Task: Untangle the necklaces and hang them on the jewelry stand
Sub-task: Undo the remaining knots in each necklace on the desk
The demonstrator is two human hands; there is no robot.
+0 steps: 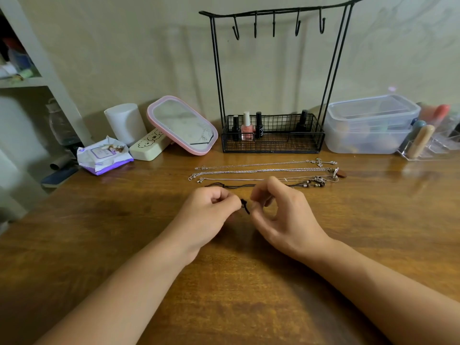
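Now both hands are curled tight over the desk (249, 282), left hand (211, 210) and right hand (278, 210) each pinching a black cord (245, 205) between them, just before the laid-out necklaces (263, 171) below the jewelry stand (273, 78).

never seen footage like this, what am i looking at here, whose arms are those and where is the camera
There is no machine here. A person wears a camera on the head, looking forward and down, so the two bare arms reaching in from the bottom are their own.

The left hand and right hand meet above a brown wooden table. Between them they pinch a small piece of black cord, apparently working at it with the fingers.

Just beyond the hands lie three thin silver chain necklaces and a black cord necklace with beads, stretched out in rows.

Behind those stands a black wire jewelry stand with five hooks, all bare. Its basket holds nail polish bottles. A pink-framed mirror leans at its left and a clear plastic lidded box sits at its right.
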